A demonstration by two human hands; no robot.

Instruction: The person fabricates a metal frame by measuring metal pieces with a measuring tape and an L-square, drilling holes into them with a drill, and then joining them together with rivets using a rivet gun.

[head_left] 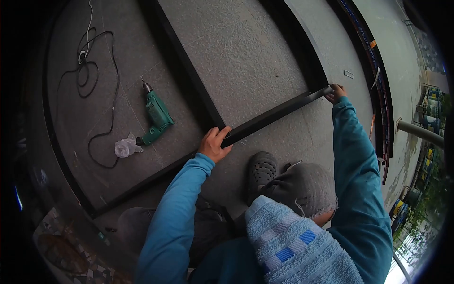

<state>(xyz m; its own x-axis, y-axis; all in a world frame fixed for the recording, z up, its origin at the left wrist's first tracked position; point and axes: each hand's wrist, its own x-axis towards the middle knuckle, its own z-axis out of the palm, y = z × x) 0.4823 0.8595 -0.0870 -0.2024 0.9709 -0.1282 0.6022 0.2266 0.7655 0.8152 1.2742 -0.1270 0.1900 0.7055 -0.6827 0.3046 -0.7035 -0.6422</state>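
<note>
- Two hands on the black bar (274, 113): left hand (215, 143) grasps its near end, right hand (335, 93) pinches its far end.
- I judge level, even pressure at both ends best.

The grey stone floor (246, 57) carries a black frame (184, 71) of metal bars. Inside it, at nine o'clock, lies a green drill (157, 118) with a crumpled white bag (125, 147) touching its handle. A looped black cable (86, 80) lies at ten o'clock.
</note>
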